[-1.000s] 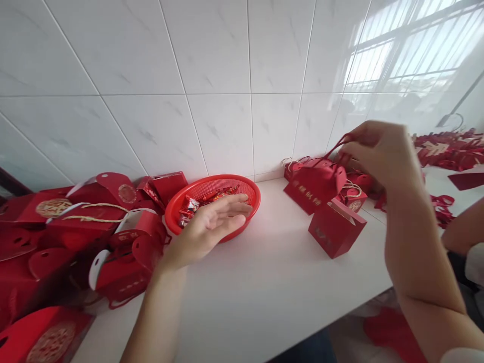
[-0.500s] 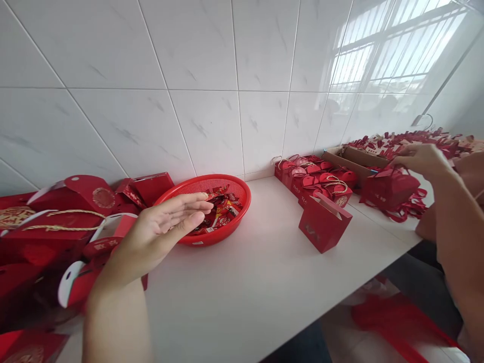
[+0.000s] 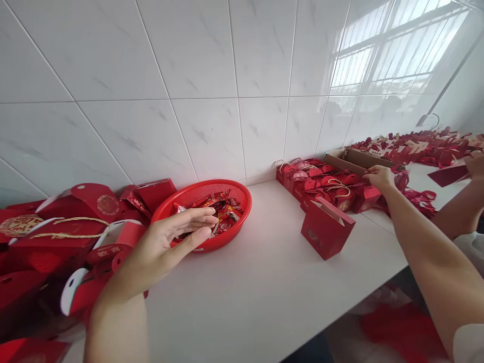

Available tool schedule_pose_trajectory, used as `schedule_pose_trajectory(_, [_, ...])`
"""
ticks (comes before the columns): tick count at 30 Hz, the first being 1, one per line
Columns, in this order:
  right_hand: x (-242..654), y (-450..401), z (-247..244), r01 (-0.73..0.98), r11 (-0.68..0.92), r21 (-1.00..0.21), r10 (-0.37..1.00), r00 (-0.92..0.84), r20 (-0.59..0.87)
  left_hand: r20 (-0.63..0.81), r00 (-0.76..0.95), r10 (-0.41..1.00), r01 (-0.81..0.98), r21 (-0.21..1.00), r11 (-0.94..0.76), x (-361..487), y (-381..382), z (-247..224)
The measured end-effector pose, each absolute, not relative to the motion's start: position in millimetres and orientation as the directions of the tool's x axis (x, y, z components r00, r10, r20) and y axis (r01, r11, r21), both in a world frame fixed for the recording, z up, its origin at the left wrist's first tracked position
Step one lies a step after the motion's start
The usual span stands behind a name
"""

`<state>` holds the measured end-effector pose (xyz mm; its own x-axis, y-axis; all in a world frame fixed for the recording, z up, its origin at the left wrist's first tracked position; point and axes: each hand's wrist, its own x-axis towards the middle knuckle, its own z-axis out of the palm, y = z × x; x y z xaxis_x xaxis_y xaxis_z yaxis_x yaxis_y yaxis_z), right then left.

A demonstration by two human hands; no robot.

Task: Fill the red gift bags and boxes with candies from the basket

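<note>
My left hand [image 3: 185,233] hovers empty at the near left rim of a red plastic basket [image 3: 245,209], fingers stretched and thumb apart. Small wrapped packets [image 3: 230,209], mostly red, lie inside. Reaching out to the far right, my right hand [image 3: 381,177] has its fingers closed at the top of a small red gift box [image 3: 365,198]. That box stands at the right end of a cluster of similar closed boxes [image 3: 313,179]. Nearer to me, an upright red box [image 3: 327,229] with an open top stands alone on the white table [image 3: 249,297].
Larger red boxes [image 3: 66,244], some with rope handles, are piled at the left. By the tiled wall lies an open cardboard carton [image 3: 344,160]. Many red boxes [image 3: 416,143] fill the far right. A co-worker's hand [image 3: 475,164] holds a dark red piece at the right edge.
My right hand has moved left and lowered the red gift box to the end of the cluster. The co-worker's forearm now shows behind it. My left hand has barely moved.
</note>
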<state>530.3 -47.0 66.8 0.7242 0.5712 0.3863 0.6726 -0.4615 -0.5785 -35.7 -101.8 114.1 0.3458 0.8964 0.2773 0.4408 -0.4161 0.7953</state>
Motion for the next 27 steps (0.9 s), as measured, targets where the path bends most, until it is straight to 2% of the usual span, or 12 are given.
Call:
schedule_pose_trajectory(7, [508.7,-52.4,72.6,0.597,-0.476,-0.646,0.582,0.765,0.278,0.302,0.369,0.879,0.443,0.774,-0.452,-39.1,-100.3,111.9])
schedule_pose_trajectory(11, [495.8,-55.8,83.7,0.598,-0.505,-0.622,0.575,0.771,0.274,0.309,0.396,0.865,0.432,0.768,-0.472,-40.0,-101.4,111.1])
schedule_pose_trajectory(16, [463.3,-45.2,116.7,0.659,-0.505,-0.557,0.584,0.736,0.343,0.31,0.416,0.855,0.387,0.79,-0.475,-38.8,-105.1,111.8])
schedule_pose_trajectory(18, [440.2,-42.9,132.0,0.684,-0.418,-0.598,0.578,0.708,0.405,0.317,0.435,0.843,0.369,0.791,-0.488,-37.7,-105.5,111.6])
schedule_pose_trajectory(20, [411.2,-46.7,143.7,0.766,-0.241,-0.596,0.619,0.594,0.513,0.328,0.444,0.834,0.358,0.788,-0.501,-36.5,-105.6,111.1])
schedule_pose_trajectory(22, [376.8,-57.2,147.9,0.834,-0.029,-0.552,0.709,0.406,0.576,0.342,0.446,0.827,0.343,0.789,-0.51,-35.1,-106.1,110.7])
schedule_pose_trajectory(24, [338.2,-72.7,142.1,0.851,0.114,-0.513,0.767,0.253,0.59,0.353,0.445,0.823,0.324,0.793,-0.516,-33.7,-106.8,110.2])
schedule_pose_trajectory(27, [278.2,-97.7,115.5,0.775,0.466,-0.428,0.76,-0.102,0.642,0.375,0.424,0.825,0.31,0.796,-0.521,-33.8,-106.5,108.7])
